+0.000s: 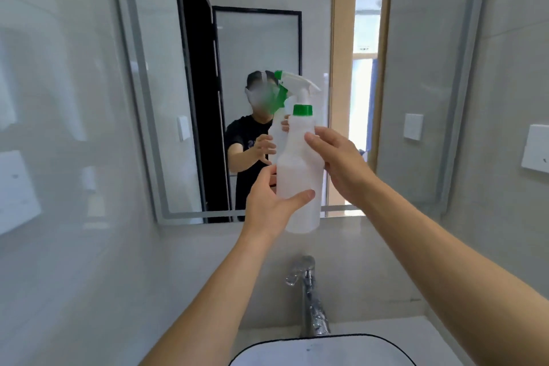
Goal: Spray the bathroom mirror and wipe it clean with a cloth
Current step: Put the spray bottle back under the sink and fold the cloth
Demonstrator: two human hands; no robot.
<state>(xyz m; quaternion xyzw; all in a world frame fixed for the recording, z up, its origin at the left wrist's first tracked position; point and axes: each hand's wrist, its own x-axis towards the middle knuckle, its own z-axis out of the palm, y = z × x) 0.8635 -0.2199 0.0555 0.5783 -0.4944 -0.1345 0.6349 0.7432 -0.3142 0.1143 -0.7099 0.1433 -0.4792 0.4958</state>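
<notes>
Before glossy mirror (252, 38), translucent plastic bottle (300, 175)

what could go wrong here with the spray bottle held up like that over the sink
1. The left hand grips the spray bottle low on its body while the right hand only lies against its side, so it might slip and drop onto the faucet or sink below.
2. No finger is on the trigger yet; regripping could tip the bottle.
3. No cloth is visible, so spray could run down the mirror unwiped.
</notes>
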